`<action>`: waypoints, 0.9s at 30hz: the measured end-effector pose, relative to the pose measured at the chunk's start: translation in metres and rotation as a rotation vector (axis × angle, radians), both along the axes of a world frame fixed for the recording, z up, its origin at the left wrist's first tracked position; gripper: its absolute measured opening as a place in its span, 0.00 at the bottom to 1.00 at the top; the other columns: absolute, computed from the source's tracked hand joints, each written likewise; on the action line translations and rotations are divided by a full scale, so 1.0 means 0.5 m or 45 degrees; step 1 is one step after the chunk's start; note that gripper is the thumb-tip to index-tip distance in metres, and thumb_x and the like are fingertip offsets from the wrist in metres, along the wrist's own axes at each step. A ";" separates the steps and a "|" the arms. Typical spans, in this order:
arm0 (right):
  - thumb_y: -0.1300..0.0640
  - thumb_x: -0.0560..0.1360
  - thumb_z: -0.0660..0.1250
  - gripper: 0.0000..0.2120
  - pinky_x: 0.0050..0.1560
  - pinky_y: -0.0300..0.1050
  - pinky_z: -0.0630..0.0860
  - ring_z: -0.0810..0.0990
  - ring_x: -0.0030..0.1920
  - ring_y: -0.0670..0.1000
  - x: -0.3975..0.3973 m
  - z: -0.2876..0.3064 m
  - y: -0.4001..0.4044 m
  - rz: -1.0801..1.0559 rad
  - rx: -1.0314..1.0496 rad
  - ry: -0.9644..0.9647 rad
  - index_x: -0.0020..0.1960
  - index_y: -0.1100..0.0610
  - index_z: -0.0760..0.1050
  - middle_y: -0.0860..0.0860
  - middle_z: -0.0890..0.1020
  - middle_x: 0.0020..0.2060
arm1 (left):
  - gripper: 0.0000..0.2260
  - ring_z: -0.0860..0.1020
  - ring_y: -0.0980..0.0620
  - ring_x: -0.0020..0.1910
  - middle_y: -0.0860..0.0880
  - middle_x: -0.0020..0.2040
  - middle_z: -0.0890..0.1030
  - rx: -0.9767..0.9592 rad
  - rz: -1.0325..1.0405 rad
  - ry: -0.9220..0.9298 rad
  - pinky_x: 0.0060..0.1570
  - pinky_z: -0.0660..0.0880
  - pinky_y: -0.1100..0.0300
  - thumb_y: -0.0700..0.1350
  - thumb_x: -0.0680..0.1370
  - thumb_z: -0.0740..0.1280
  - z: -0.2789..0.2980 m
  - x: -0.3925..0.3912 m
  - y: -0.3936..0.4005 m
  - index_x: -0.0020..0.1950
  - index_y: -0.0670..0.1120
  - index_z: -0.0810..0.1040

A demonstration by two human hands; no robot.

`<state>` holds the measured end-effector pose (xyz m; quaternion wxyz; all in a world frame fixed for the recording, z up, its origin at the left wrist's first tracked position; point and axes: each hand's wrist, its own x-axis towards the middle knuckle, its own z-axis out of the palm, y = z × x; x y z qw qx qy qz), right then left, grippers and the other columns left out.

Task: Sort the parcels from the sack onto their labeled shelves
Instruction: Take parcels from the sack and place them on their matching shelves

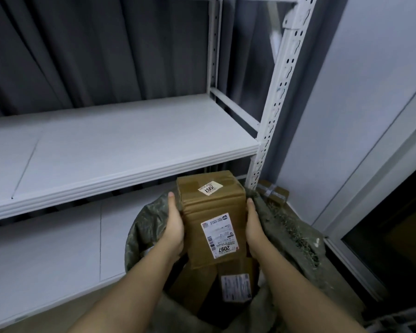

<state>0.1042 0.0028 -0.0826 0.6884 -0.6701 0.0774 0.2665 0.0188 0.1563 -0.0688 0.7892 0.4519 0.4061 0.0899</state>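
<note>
A brown cardboard parcel (211,207) with white labels reading 2097 stands upright above the open mouth of a green woven sack (291,227). My left hand (174,224) grips its left side and my right hand (252,224) grips its right side. Below it, inside the sack, lies another brown parcel (235,282) with a white label. White metal shelves stand in front: a middle shelf (120,145) at left and a lower shelf (46,255) beneath it. No shelf labels are readable.
A perforated white upright post (276,97) rises just right of the parcel. A small taped box (273,191) sits on the floor behind the sack. A grey curtain hangs behind the shelving; a wall and a dark glass door frame are at right.
</note>
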 end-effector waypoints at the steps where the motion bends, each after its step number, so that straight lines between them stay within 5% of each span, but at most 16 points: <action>1: 0.30 0.75 0.52 0.27 0.48 0.45 0.79 0.82 0.50 0.48 -0.004 0.006 -0.008 0.002 0.051 0.053 0.62 0.46 0.74 0.49 0.82 0.56 | 0.33 0.83 0.48 0.34 0.48 0.37 0.85 0.011 -0.011 -0.002 0.28 0.77 0.60 0.75 0.71 0.51 0.006 -0.002 0.002 0.41 0.53 0.85; 2: 0.28 0.73 0.51 0.28 0.44 0.44 0.79 0.83 0.47 0.47 -0.008 0.011 -0.019 0.026 0.079 0.095 0.61 0.44 0.74 0.47 0.83 0.51 | 0.32 0.83 0.48 0.35 0.49 0.39 0.84 0.041 -0.029 0.003 0.29 0.76 0.60 0.75 0.71 0.51 0.011 -0.004 0.004 0.42 0.53 0.84; 6: 0.20 0.65 0.50 0.47 0.71 0.63 0.60 0.66 0.71 0.59 -0.016 0.013 -0.044 0.125 0.083 0.230 0.74 0.48 0.64 0.55 0.71 0.70 | 0.28 0.81 0.62 0.28 0.57 0.33 0.84 0.164 -0.261 -0.022 0.33 0.71 0.63 0.70 0.75 0.51 0.029 -0.012 0.001 0.33 0.60 0.85; 8: 0.21 0.64 0.51 0.45 0.67 0.63 0.65 0.68 0.70 0.58 -0.020 0.017 -0.055 0.101 0.177 0.230 0.73 0.46 0.67 0.54 0.73 0.69 | 0.27 0.80 0.66 0.29 0.59 0.33 0.84 0.178 -0.313 -0.053 0.33 0.72 0.66 0.68 0.77 0.50 0.031 -0.016 -0.001 0.36 0.60 0.85; 11: 0.23 0.69 0.50 0.39 0.58 0.57 0.75 0.77 0.61 0.56 -0.018 0.020 -0.078 0.026 0.316 0.150 0.69 0.47 0.71 0.53 0.80 0.61 | 0.25 0.84 0.56 0.40 0.50 0.43 0.86 0.167 -0.315 -0.143 0.29 0.77 0.67 0.67 0.78 0.51 0.033 -0.018 0.005 0.50 0.53 0.82; 16: 0.25 0.67 0.55 0.43 0.59 0.55 0.74 0.76 0.63 0.58 -0.010 0.034 -0.102 0.066 0.342 0.053 0.67 0.57 0.71 0.59 0.78 0.61 | 0.28 0.85 0.51 0.41 0.47 0.44 0.86 0.131 -0.341 -0.185 0.29 0.78 0.64 0.70 0.76 0.50 0.034 -0.028 -0.009 0.45 0.55 0.84; 20: 0.31 0.68 0.64 0.39 0.61 0.56 0.73 0.76 0.62 0.58 -0.005 0.045 -0.108 0.222 0.218 0.029 0.72 0.50 0.65 0.56 0.77 0.63 | 0.23 0.85 0.48 0.43 0.46 0.45 0.86 0.174 -0.381 -0.123 0.30 0.79 0.62 0.67 0.76 0.56 0.035 -0.035 -0.016 0.50 0.53 0.82; 24: 0.47 0.78 0.60 0.22 0.51 0.47 0.76 0.80 0.56 0.54 -0.004 0.041 -0.115 0.360 0.148 -0.058 0.72 0.49 0.67 0.53 0.81 0.58 | 0.20 0.81 0.47 0.52 0.45 0.58 0.81 0.346 -0.446 -0.023 0.45 0.78 0.57 0.50 0.79 0.64 0.029 -0.043 -0.018 0.71 0.50 0.69; 27: 0.60 0.77 0.61 0.28 0.58 0.49 0.73 0.72 0.63 0.52 -0.011 0.041 -0.117 0.310 0.010 -0.129 0.75 0.52 0.58 0.52 0.71 0.67 | 0.27 0.76 0.49 0.57 0.44 0.66 0.73 0.533 -0.503 -0.017 0.53 0.74 0.56 0.38 0.78 0.64 0.028 -0.052 -0.017 0.75 0.50 0.61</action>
